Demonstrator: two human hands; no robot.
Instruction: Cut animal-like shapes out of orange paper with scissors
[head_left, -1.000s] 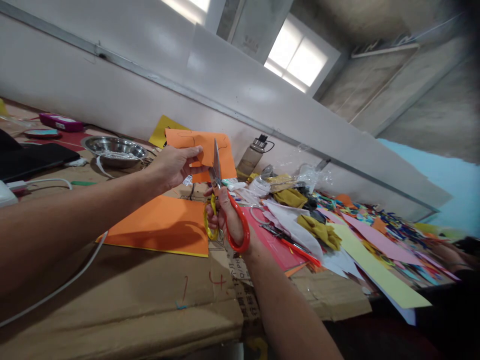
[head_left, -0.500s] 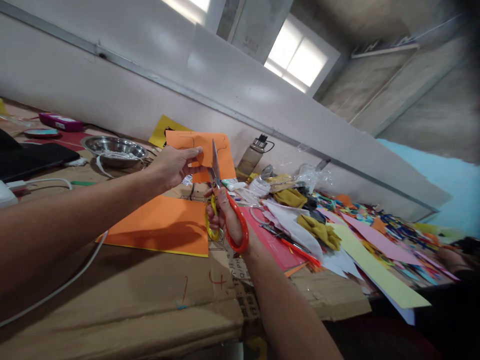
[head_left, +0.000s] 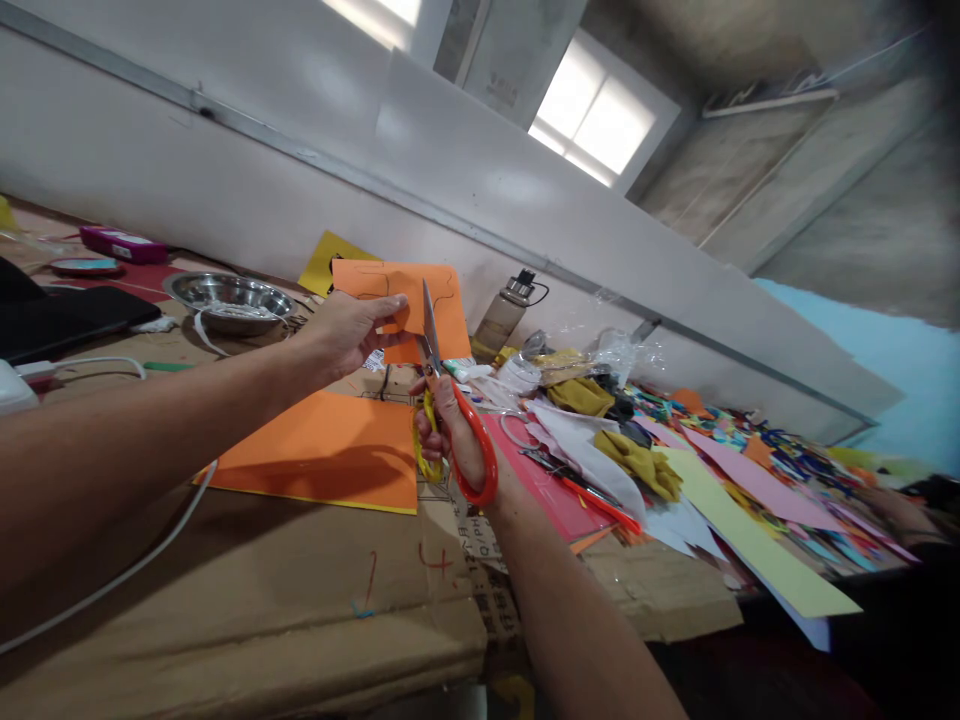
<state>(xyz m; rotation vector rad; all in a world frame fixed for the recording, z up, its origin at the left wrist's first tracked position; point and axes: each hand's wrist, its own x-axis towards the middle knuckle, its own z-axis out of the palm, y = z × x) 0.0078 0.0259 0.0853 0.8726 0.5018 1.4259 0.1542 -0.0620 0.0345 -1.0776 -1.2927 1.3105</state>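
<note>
My left hand pinches an orange paper sheet between thumb and fingers and holds it up above the table. Dark curved lines are drawn on the sheet. My right hand is wrapped round the scissors, with one red handle loop and one yellow. The blades point upward, one in front of the orange sheet and the other partly hidden behind it. Below my hands an orange sheet with a yellow edge lies flat on the cardboard.
A steel bowl stands at the left, and a water bottle by the wall. Fabric, paper strips and a second pair of scissors crowd the right side. A white cable crosses the left front. Someone's hand shows at far right.
The scissors have shifted very slightly at the orange sheet, their blades a little wider apart or tilted. My left hand and the sheet stay almost the same. The other person's hand has moved slightly.
</note>
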